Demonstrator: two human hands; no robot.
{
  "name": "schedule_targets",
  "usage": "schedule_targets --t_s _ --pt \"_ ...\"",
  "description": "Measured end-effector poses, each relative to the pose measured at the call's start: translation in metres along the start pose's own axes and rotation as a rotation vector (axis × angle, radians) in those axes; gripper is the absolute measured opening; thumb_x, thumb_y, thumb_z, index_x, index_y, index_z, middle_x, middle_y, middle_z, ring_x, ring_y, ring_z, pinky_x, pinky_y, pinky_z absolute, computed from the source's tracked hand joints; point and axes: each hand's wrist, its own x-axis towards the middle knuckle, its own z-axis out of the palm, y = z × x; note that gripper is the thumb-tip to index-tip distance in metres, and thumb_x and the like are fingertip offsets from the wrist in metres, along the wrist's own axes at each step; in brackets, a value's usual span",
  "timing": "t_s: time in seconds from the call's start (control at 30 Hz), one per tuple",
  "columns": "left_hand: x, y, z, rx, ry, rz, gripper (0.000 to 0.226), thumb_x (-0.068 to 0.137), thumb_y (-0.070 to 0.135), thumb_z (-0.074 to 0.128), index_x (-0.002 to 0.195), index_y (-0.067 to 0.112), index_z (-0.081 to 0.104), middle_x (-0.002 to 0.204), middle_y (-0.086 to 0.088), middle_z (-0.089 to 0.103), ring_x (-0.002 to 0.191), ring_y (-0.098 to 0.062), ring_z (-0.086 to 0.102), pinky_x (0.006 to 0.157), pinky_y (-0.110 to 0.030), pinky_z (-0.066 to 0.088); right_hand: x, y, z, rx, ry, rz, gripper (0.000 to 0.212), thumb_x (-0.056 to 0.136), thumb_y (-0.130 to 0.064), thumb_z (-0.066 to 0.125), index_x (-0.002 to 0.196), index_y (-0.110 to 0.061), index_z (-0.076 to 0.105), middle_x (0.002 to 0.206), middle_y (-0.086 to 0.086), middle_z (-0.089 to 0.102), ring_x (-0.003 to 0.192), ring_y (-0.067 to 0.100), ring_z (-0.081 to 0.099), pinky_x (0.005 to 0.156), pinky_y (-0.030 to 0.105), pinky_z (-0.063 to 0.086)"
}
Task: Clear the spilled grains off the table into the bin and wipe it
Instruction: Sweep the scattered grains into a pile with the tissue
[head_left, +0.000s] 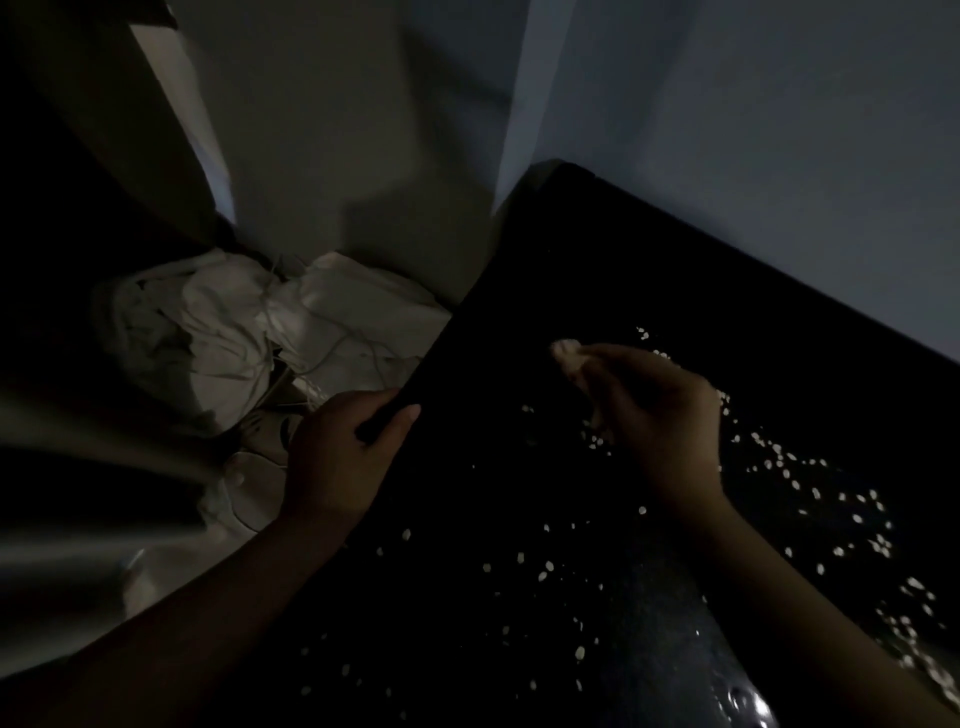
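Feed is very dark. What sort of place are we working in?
Likely a dim corner of a home room, too dark to be sure: a black table against pale walls, white grains scattered on it, and a heap of pale cloth and cords on the floor beside it.

No text is legible: the table (597, 260) gripped by the left hand (345, 457), the pale wad (566, 351) pinched in the right hand (660, 415), and the bundles (208, 332) beyond the left hand show none.
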Motion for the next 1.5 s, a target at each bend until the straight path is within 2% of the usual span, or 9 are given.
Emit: schedule_targets --t_s 0.13,0.27,0.37,0.5,0.73,0.93,1.1,1.33,1.5 --pt "-0.004 -0.010 -0.003 -0.008 -0.043 -0.025 0.024 0.087 0.029 0.067 0.108 0.018 0.070 0.100 0.003 0.069 0.095 -0.010 0.064 0.082 -0.025 0.049 -0.010 -0.008 0.046 0.012 0.097 0.027 0.009 0.091 -0.021 0.069 0.097 -0.022 0.077 0.087 -0.013 0.075 0.053 0.002 0.059 0.054 0.017 0.049" --pt "-0.013 -0.011 -0.009 -0.025 -0.020 -0.015 0.019 0.086 0.020 0.067 0.105 0.019 0.071 0.099 0.004 0.069 0.091 -0.002 0.063 0.079 -0.006 0.044 -0.028 0.011 0.093 -0.209 0.087 -0.090 0.010 0.090 -0.021 0.070 0.096 -0.020 0.078 0.095 -0.008 0.075 0.084 0.005 0.068 0.081 0.032 0.056" --pt "-0.017 -0.014 -0.011 -0.042 -0.019 -0.008 0.019 0.087 0.023 0.067 0.106 0.021 0.070 0.100 0.006 0.069 0.094 -0.005 0.063 0.082 -0.012 0.046 -0.036 0.026 0.094 -0.347 0.080 -0.193 0.016 0.088 -0.020 0.071 0.103 -0.023 0.076 0.108 -0.009 0.073 0.099 0.010 0.066 0.090 0.025 0.050" --pt "-0.021 -0.017 -0.010 -0.029 -0.024 0.004 0.024 0.089 0.028 0.065 0.111 0.018 0.069 0.103 0.005 0.066 0.098 -0.011 0.063 0.085 -0.024 0.048 -0.028 0.039 0.056 -0.380 0.155 -0.064 0.015 0.090 -0.022 0.067 0.103 -0.021 0.074 0.101 -0.005 0.070 0.089 0.015 0.067 0.081 0.039 0.055" --pt "-0.021 -0.017 -0.011 -0.063 -0.025 0.004 0.028 0.088 0.033 0.063 0.110 0.018 0.069 0.102 0.004 0.067 0.096 -0.009 0.063 0.085 -0.032 0.052 -0.036 0.002 0.052 -0.193 0.302 0.067 0.016 0.094 -0.031 0.065 0.079 -0.027 0.068 0.067 -0.002 0.067 0.053 0.008 0.065 0.057 0.034 0.056" --pt "-0.020 -0.015 -0.010 -0.016 -0.004 0.008 0.026 0.089 0.029 0.064 0.111 0.017 0.069 0.104 0.000 0.067 0.095 -0.009 0.063 0.085 -0.024 0.050 -0.073 0.018 0.103 -0.326 0.025 -0.160 0.013 0.091 -0.022 0.067 0.102 -0.019 0.074 0.101 0.000 0.069 0.089 0.019 0.067 0.080 0.038 0.056" --pt "-0.022 -0.007 -0.013 0.039 0.019 0.034 0.022 0.091 0.019 0.063 0.110 0.012 0.069 0.101 -0.004 0.065 0.082 0.008 0.055 0.074 0.003 0.034 -0.055 0.037 0.046 -0.390 0.192 -0.080 0.012 0.088 -0.014 0.069 0.098 -0.015 0.075 0.093 -0.005 0.065 0.081 0.017 0.065 0.077 0.025 0.052" --pt "-0.020 -0.003 -0.018 -0.072 -0.028 -0.061 0.024 0.090 0.023 0.064 0.110 0.013 0.070 0.102 -0.003 0.068 0.091 -0.008 0.062 0.080 -0.014 0.046 -0.087 0.003 0.030 -0.177 0.245 0.009 0.012 0.094 -0.029 0.066 0.096 -0.019 0.072 0.096 -0.006 0.067 0.072 0.013 0.068 0.064 0.042 0.057" --pt "-0.009 -0.018 -0.039 -0.127 -0.121 -0.099 0.014 0.091 0.017 0.061 0.100 0.012 0.071 0.077 0.008 0.066 0.068 0.004 0.060 0.064 -0.014 0.046 -0.127 -0.035 0.071 -0.080 0.258 0.010 0.008 0.092 -0.017 0.070 0.099 -0.013 0.073 0.100 -0.005 0.067 0.063 0.008 0.067 0.056 0.030 0.057"
